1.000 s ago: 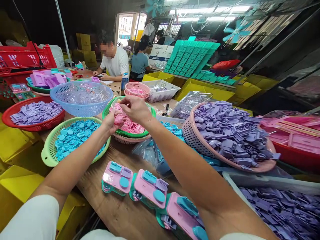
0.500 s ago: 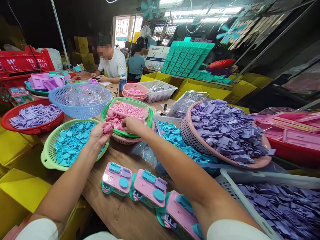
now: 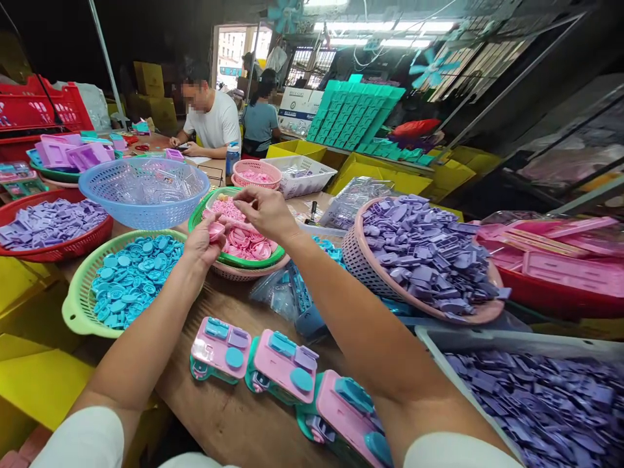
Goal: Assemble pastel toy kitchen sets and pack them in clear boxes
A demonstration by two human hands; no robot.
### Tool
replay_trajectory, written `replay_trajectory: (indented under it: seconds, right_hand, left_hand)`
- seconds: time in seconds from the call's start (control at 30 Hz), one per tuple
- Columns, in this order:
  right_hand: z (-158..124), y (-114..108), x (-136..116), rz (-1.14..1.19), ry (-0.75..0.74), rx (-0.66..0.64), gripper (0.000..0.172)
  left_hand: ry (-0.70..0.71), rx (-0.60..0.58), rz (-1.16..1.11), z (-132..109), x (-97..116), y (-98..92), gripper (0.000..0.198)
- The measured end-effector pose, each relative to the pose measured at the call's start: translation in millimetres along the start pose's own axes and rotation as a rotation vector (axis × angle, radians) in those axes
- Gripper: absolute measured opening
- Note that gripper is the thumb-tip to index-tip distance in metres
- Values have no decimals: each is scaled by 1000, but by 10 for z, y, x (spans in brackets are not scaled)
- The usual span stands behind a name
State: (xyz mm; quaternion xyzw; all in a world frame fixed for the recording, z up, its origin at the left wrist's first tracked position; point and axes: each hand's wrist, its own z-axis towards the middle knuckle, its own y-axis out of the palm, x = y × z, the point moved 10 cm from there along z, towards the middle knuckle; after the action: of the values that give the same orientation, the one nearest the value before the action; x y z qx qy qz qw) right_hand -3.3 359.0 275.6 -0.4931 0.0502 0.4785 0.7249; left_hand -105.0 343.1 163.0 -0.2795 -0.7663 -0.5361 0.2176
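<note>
My left hand [image 3: 199, 247] is closed on a small pink plastic part [image 3: 216, 231], held at the near left edge of a green basket [image 3: 258, 264]. Larger pink pieces [image 3: 248, 244] lie in that basket, under a clear tray of tiny pink pieces [image 3: 227, 207]. Above the tray is my right hand [image 3: 270, 211], thumb and fingers pinched together; whatever is between them is too small to make out. Three pink-topped toy vans [image 3: 221, 348] with blue and purple pieces on top stand in a row on the wooden table [image 3: 229, 416], below my forearms.
To the left are a light green basket of blue discs [image 3: 73, 305], a blue basket of clear parts [image 3: 146, 218] and a red basin [image 3: 92, 237]. On the right stand a pink basket [image 3: 355, 250] and a pale crate [image 3: 431, 341] with purple parts. Two people [image 3: 214, 120] sit farther back.
My right hand has lifted from the pink pieces to above the tray of tiny ones. My left hand still holds the pink part, now turned more upright. The view has shifted slightly right.
</note>
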Motion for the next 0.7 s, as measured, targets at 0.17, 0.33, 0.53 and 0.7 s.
replay_trajectory:
  seconds: [0.17,0.33,0.53,0.7]
  right_hand:
    - [98,-48,703,-417,187,-114,24]
    - [219,187,1104,-541,247,-335,37]
    - [333,342,1201,-555,240,-421,19]
    - [343,216,1273,-566,268,-449,24]
  left_hand:
    - [19,30,-12,121,66,-106,10]
    - [43,62,34,239,13,-49,9]
    - [60,48,67,276,-22,-5,7]
    - [65,30,84,283,-33,-17,11]
